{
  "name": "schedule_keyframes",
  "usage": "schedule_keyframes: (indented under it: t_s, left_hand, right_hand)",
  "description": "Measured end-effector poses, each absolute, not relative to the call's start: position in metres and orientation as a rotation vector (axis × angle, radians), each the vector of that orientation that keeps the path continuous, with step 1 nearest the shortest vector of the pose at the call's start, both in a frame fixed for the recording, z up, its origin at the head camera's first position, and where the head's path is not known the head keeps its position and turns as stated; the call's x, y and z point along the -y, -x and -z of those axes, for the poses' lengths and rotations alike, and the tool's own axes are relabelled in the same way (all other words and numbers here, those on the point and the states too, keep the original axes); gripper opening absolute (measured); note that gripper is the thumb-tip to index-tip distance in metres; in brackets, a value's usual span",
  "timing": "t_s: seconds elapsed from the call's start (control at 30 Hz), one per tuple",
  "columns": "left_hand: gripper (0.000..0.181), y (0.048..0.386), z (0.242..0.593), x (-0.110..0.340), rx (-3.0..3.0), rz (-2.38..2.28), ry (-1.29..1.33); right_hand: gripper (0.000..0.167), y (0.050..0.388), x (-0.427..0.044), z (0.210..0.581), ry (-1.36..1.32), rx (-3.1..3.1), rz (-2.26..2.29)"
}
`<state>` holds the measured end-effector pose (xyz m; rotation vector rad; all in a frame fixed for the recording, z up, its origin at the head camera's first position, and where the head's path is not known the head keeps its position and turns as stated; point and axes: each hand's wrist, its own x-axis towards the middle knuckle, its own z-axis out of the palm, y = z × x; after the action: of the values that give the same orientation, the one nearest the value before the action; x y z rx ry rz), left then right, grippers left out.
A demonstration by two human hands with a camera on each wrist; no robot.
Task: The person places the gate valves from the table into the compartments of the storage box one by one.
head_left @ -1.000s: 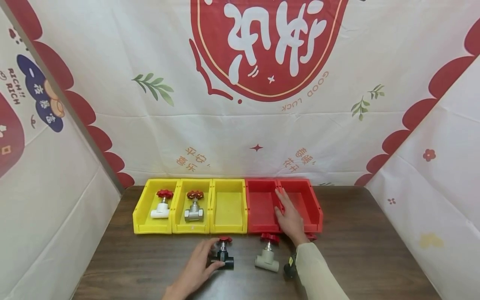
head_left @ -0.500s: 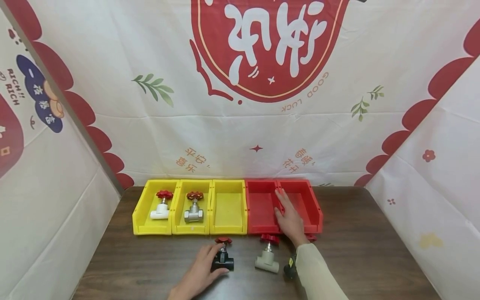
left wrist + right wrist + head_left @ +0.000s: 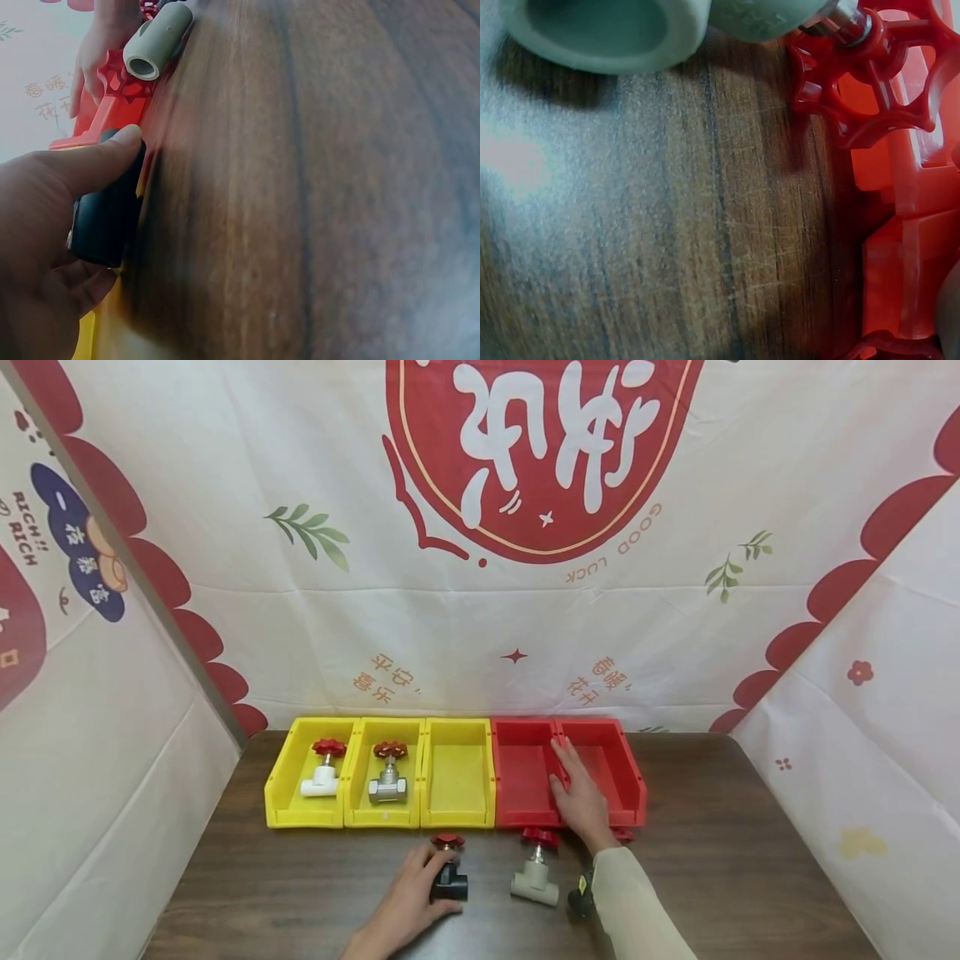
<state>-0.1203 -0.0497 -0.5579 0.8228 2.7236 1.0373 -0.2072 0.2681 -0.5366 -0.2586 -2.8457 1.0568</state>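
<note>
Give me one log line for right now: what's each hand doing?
left hand: grips black valve; right hand: over red bins; gray valve: on table; white valve: in yellow bin

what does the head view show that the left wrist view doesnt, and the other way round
Only the head view shows the white valve and the metal valve, each in its own yellow bin, plus the red handwheel of the black valve.

Only the left wrist view shows the hollow opening in one end of the grey-green valve.

Both share the left hand holding the black valve, the grey-green valve, the right hand and red bins.
</note>
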Motion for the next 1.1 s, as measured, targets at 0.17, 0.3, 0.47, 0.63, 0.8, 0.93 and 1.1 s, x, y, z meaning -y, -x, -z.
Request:
schedule_keyframes:
  t_s: [0.17, 0.3, 0.47, 0.63, 0.8, 0.93, 1.1]
  left_hand:
    - [0.059, 0.121, 0.559, 0.047, -2.724, -1.029, -0.803]
    - [0.059, 0.12, 0.562, 0.045, -2.739, -1.043, -0.812]
    - [0.054, 0.119, 0.566, 0.044, -2.786, -1.051, -0.86]
    - [0.046, 0.118, 0.565, 0.041, -2.794, -1.056, -0.883]
    - [0.038, 0.119, 0.563, 0.04, -2.778, -1.021, -0.881]
    - [0.035, 0.119, 0.563, 0.039, -2.78, -1.018, -0.901]
    - [0.034, 0.118, 0.563, 0.039, -2.789, -1.025, -0.931]
  right_hand:
    - [0.079, 0.207, -0.268, 0.537, 0.251, 2.846, -1.054]
    - [0.078, 0.207, -0.269, 0.537, 0.249, 2.846, -1.057]
    - [0.078, 0.206, -0.268, 0.536, 0.243, 2.85, -1.061]
    - [0.079, 0.206, -0.268, 0.536, 0.232, 2.85, -1.061]
    - [0.079, 0.205, -0.267, 0.536, 0.23, 2.848, -1.062]
    - [0.079, 0.205, -0.267, 0.534, 0.236, 2.848, -1.058]
    - [0.079, 0.205, -0.266, 0.533, 0.246, 2.854, -1.06]
